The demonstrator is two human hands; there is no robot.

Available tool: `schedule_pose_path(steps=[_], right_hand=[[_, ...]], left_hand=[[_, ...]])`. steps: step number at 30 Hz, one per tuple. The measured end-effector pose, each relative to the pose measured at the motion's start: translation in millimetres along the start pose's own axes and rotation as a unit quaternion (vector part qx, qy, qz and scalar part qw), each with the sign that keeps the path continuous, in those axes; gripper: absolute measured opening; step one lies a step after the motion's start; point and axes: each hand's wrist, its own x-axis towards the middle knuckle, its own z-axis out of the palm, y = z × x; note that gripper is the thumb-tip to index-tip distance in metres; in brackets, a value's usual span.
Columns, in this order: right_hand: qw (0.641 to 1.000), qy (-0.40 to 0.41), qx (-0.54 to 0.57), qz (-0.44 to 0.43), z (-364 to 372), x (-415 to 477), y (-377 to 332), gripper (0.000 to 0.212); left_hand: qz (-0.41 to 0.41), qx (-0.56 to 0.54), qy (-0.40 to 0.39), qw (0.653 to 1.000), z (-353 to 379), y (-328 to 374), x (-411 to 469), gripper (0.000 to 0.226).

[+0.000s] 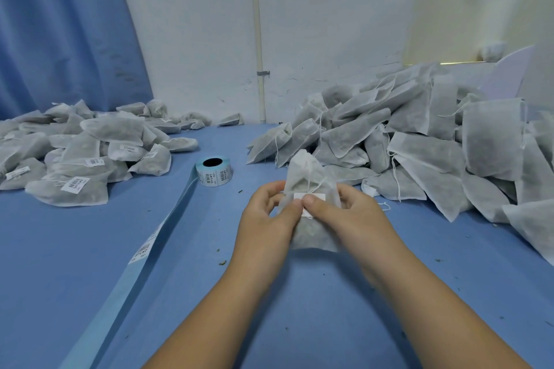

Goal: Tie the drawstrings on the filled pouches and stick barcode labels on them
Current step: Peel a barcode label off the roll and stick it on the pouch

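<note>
Left hand (266, 214) and right hand (352, 214) both grip one filled pouch (308, 172), with the fingers (269, 189) curled behind it and the two thumbs pressing a white label (316, 196) on its front. The neck is drawn in. Label roll (213, 171) lies on the table (90, 249) beyond the fingers, to their left. Unlabelled pouches (434, 144) are heaped to their right.

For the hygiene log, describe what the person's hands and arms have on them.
The left hand and right hand are bare: no gloves, rings, watch or bracelets. No sleeves show anywhere down to the picture's lower edge.
</note>
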Motion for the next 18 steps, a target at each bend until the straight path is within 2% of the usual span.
schedule_pose_path(steps=[4,7,14,16,18], right_hand=[[0.999,-0.027,-0.011,-0.029,0,0,2,0.012],[0.998,-0.053,-0.009,-0.022,-2,0,4,0.006],[0.993,-0.106,0.043,-0.006,-5,2,4,0.018],[0.993,-0.101,0.054,-0.001,-5,1,4,0.013],[0.995,-0.077,0.061,0.005,-4,1,2,0.010]], left_hand=[[-0.003,0.012,0.000,1.000,-3,-1,1,0.009],[-0.021,0.001,-0.003,1.000,-6,0,3,0.018],[-0.063,-0.064,-0.014,0.996,-9,0,4,0.027],[-0.059,-0.053,-0.018,0.997,-10,0,4,0.031],[-0.050,-0.031,-0.040,0.997,-11,0,3,0.045]])
